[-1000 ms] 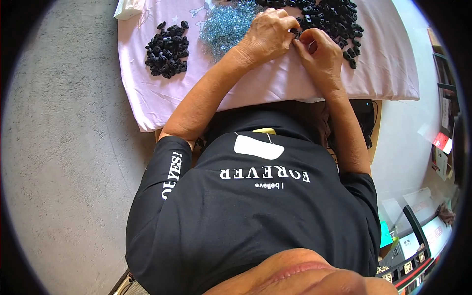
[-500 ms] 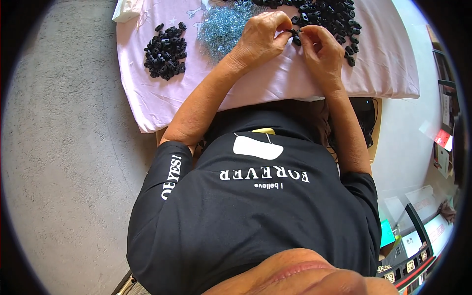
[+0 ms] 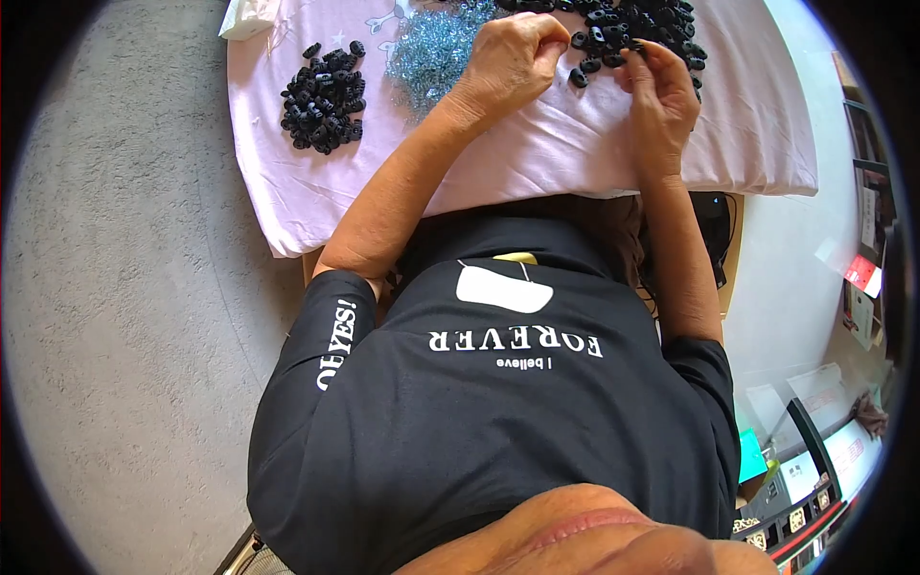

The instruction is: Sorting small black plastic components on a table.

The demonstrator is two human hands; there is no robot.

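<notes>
My left hand (image 3: 517, 62) is closed in a pinch over the pink cloth, beside a heap of small, shiny pale-blue pieces (image 3: 422, 59). Whatever its fingertips hold is hidden. To its right, my right hand (image 3: 663, 101) pinches a small black plastic piece (image 3: 634, 47) at the near edge of a spread of similar pieces (image 3: 661, 27). These are rounded and shaped like cord locks. A few loose ones, such as a black piece (image 3: 578, 78), lie between my hands. The two hands are apart.
At the left of the pink cloth (image 3: 402, 177) sits a separate pile of black plastic pieces (image 3: 324, 101). A white box (image 3: 247, 17) stands on the table's far left corner. Boxes and a rack (image 3: 805, 470) are on the floor at the right.
My hands were together over a small black piece; now they are apart. My right hand has moved right to the spread of black pieces, while my left hand has hardly moved.
</notes>
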